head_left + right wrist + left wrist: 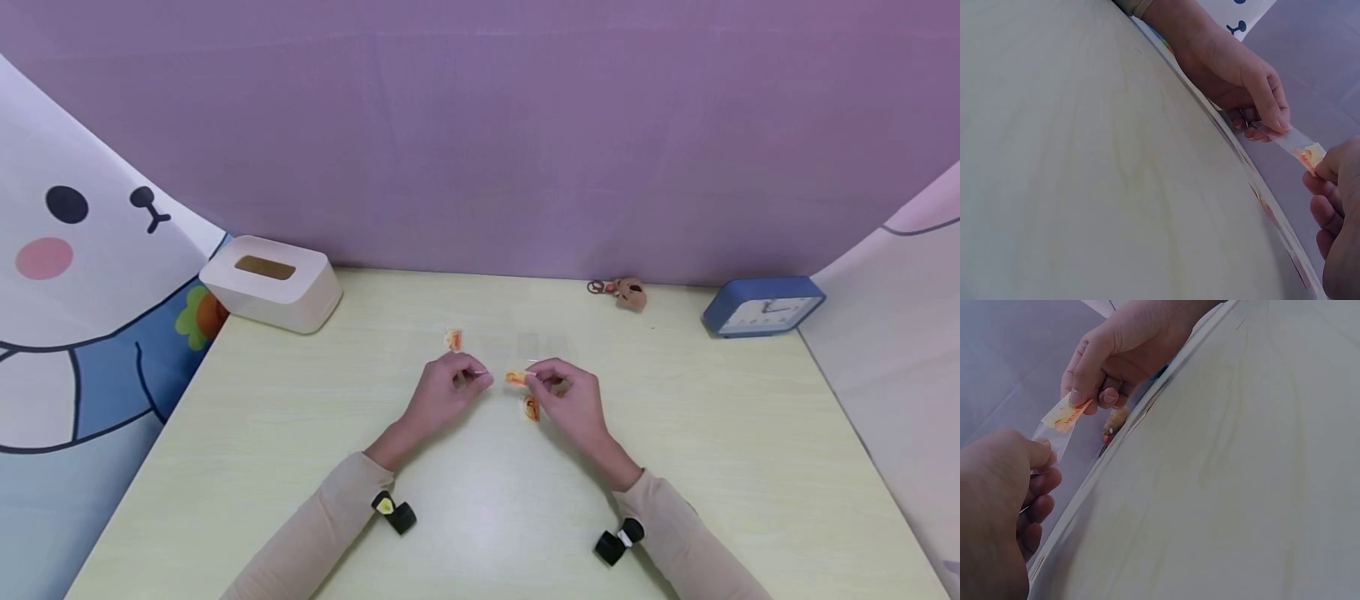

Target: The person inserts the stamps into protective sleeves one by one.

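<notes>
A small clear plastic strip with an orange printed patch (1066, 415) is stretched between my two hands above the table. My left hand (447, 387) pinches its clear end (1294, 140) between thumb and forefinger. With thumb and fingers, my right hand (573, 400) pinches the end bearing the orange print (515, 377). Another orange-printed piece (531, 408) lies on the table just below the right fingers. One more orange-printed piece (453, 339) lies beyond the left hand. Faint clear plastic pieces (527, 343) lie flat beyond the right hand.
A white tissue box (270, 283) stands at the table's back left. Near the back edge lies a brown plush keychain (630, 294). A blue clock (765, 307) stands at the back right. A purple curtain-like backdrop (480, 150) rises behind the pale table (480, 517).
</notes>
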